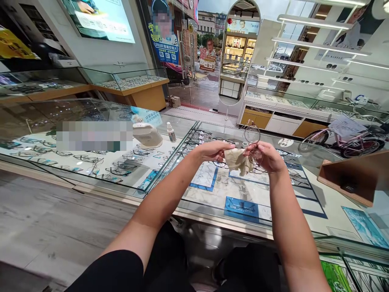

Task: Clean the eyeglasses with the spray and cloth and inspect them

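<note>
Above the glass display counter [209,198], my right hand [271,157] grips a pair of round, thin-framed eyeglasses [252,134], which stand on end with one lens above the other. A beige cleaning cloth [237,160] hangs between my two hands, beside the lower lens. My left hand [214,151] pinches the cloth at its left corner, thumb on top. The cloth and the right fingers partly hide the lower part of the frame.
A small white spray bottle [171,132] and a white device [147,135] stand on the counter to the left. Rows of eyeglasses [86,158] lie under the glass. A brown wooden stand [349,178] is at the right, with a pink bicycle [349,136] beyond.
</note>
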`<state>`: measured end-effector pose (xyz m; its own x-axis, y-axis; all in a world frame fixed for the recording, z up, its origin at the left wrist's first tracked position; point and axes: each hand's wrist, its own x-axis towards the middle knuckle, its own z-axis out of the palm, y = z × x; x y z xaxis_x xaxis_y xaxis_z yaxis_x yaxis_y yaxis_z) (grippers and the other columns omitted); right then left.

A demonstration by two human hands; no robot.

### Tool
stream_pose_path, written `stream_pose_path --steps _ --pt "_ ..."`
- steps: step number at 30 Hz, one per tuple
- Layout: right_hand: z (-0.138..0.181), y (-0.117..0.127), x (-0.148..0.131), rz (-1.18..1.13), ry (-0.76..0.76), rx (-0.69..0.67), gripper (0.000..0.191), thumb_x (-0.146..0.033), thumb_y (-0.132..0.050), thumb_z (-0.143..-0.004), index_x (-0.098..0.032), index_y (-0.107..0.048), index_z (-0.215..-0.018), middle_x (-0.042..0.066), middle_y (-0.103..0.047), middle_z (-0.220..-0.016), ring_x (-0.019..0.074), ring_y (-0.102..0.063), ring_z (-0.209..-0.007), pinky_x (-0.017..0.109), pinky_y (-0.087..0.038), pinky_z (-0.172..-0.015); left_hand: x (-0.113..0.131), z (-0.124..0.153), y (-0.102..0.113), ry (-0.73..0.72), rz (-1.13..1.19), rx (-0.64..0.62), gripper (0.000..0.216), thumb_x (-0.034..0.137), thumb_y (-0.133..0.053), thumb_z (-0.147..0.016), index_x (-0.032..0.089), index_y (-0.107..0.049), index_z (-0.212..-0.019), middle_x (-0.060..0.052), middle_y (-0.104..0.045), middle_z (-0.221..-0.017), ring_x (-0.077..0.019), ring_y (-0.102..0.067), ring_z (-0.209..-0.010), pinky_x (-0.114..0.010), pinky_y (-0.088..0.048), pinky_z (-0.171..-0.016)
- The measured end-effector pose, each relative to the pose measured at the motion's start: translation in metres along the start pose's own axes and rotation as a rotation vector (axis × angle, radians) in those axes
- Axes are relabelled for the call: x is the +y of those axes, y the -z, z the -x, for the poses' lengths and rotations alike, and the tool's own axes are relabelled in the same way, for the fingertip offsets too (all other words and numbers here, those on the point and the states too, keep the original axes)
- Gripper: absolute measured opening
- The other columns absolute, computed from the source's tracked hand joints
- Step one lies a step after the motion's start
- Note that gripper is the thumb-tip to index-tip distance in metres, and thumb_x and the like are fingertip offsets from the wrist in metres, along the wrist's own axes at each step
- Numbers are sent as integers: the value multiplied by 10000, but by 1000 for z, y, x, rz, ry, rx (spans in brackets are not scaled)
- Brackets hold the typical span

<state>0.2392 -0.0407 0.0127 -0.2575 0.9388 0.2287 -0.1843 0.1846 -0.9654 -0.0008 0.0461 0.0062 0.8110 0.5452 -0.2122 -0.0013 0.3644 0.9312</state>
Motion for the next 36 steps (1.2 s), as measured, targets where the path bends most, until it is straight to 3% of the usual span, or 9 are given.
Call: stream_pose_path --steps 3,7,12,15,19,30,36 --pt "1 2 -4 -23 42 53 407 -621 -890 -747 -242 -838 -888 82 -826 -853 263 -774 -808 393 -617 -764 0 -2 4 62 45 -12 442 462 -933 -754 111 -688 -862 2 -579 -666 -64 -447 -535 -199 -285 -465" --pt "3 0 -9 -16 59 93 419 -636 -893 -731 -249 -835 -880 83 -828 -853 260 -771 -803 395 -621 -763 -4 -5 4 71 74 -8 491 531 -907 -767 131 -723 -984 -42 -706 -826 -115 -598 -675 -231 -395 -574" --pt "1 -2 -9 -15 36 103 419 -627 -886 -749 -240 -841 -905 88 -833 -858 261 -785 -820 385 -622 -784 -12 -15 1 -180 114 51 421 408 -917 -749 111 -720 -973 -90 -768 -958 -170 -687 -870 -285 -499 -812" --pt "0 -3 -8 -8 25 109 430 -626 -885 -750 -230 -840 -911 94 -834 -858 263 -785 -810 392 -623 -806 -12 -17 1 -298 92 115 454 421 -936 -739 114 -709 -984 -67 -756 -934 -149 -680 -836 -262 -500 -789" --pt "-1 -3 -7 -12 23 101 425 -613 -882 -765 -220 -838 -921 101 -835 -870 259 -786 -830 379 -616 -809 -10 -14 -1 -283 63 105 517 462 -945 -742 98 -722 -1032 -86 -760 -945 -154 -691 -828 -266 -517 -783" --pt "-8 -3 -1 128 107 170 336 -563 -807 -870 -252 -859 -983 66 -839 -942 288 -755 -985 446 -528 -1024 2 -8 -5 -458 234 340 269 300 -808 -905 156 -588 -965 -41 -734 -878 -169 -717 -809 -313 -569 -818" --pt "-18 -13 17 244 48 170 357 -556 -771 -910 -239 -867 -1042 61 -841 -958 259 -714 -975 411 -489 -994 1 -6 -14 -590 316 323 314 292 -819 -910 178 -535 -980 -42 -754 -935 -165 -729 -851 -334 -576 -867"
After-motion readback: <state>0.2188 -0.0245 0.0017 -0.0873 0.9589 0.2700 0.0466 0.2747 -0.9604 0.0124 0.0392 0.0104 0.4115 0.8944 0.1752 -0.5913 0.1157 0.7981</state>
